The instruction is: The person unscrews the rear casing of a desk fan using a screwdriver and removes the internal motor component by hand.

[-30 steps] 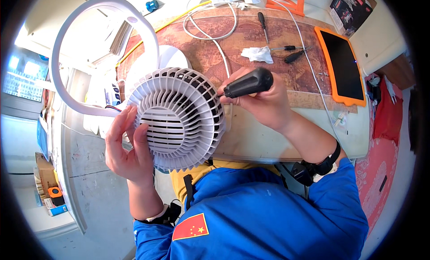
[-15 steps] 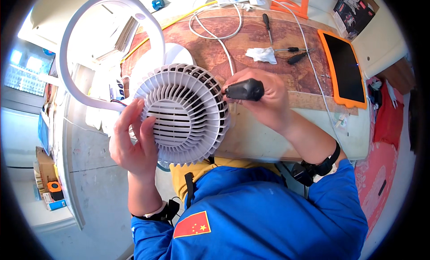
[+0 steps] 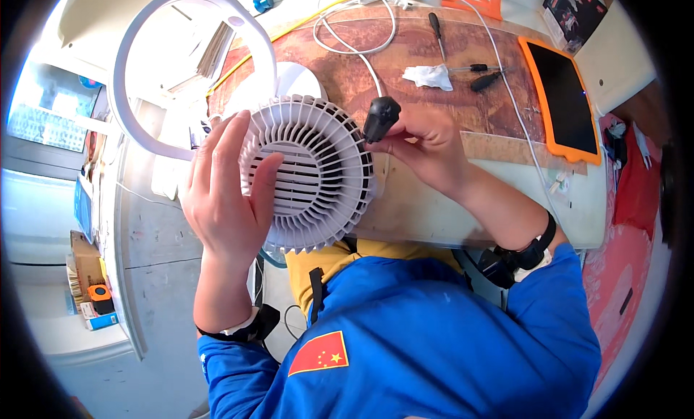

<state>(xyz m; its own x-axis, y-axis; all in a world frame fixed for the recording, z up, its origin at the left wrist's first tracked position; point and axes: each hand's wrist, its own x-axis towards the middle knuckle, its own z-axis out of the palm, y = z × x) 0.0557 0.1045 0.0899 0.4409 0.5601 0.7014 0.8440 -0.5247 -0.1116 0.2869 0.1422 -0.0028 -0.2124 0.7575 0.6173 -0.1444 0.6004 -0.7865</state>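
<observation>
A round, pale fan housing [image 3: 354, 180] with a slatted grille is tilted up over the table's front edge. My left hand [image 3: 228, 180] holds it at the left, fingers stretched along the rim and thumb across the grille face. At the right rim, my right hand [image 3: 426, 144] pinches a black-handled screwdriver [image 3: 382, 119]. Its handle leans up and away from the grille, while its tip is hidden at the rim. Behind the housing rises a big white ring [image 3: 121, 94] beside a round white base [image 3: 300, 79]; how they join is hidden.
Farther back lie a crumpled white tissue [image 3: 428, 76], several screwdrivers, among them a black one [image 3: 435, 27], and a looped white cable [image 3: 361, 49]. An orange-framed tablet [image 3: 560, 101] lies at the right, a printed box [image 3: 575, 16] behind it. Papers [image 3: 210, 54] are stacked at the left.
My left hand has slid up and inward over the grille, its fingers straighter. The screwdriver's handle has swung from nearly level to upright. My view has shifted slightly.
</observation>
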